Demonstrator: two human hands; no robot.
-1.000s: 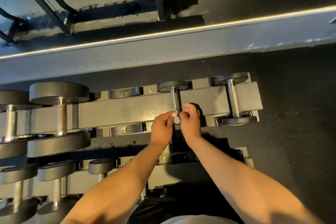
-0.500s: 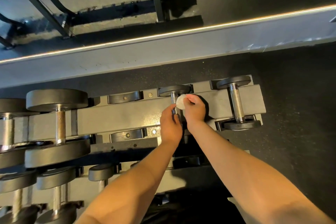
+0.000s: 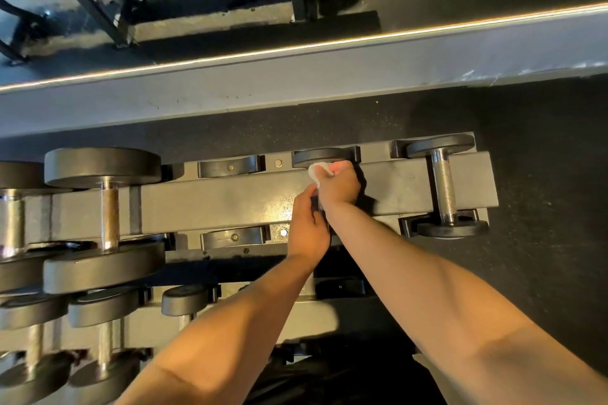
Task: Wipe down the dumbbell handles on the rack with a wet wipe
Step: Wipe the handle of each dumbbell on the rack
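Fingers (image 3: 339,168) of my right hand (image 3: 340,187) are clenched around the wet wipe (image 3: 316,173), which is bunched against the handle (image 3: 319,204) of the small dumbbell (image 3: 324,156) just right of the frame's centre. A white corner of the wipe pokes out at the upper left of my fist, touching the dumbbell's far head. My left hand (image 3: 311,223) sits just below, its fingers curled in against the near end of that handle, pinching it as far as I can tell. Only a dark sliver of bar shows between my two hands, and the near head is hidden beneath them.

I judge the wipe to be limp, light and damp. It has no shape of its own, so I have to wrap it round the bar and keep it bunched in my fist. The bar is rigid steel. Its twin (image 3: 442,184) at the right end of the rack (image 3: 214,200) shows a knurled grip, so I expect texture that drags at the wipe and may snag or shred it if I squeeze too hard. Small as it is, the dumbbell should be dense, yet round heads in cradles could roll under a twisting rub. The bar between the heads is the place to hold, one hand steadying while the other wipes.
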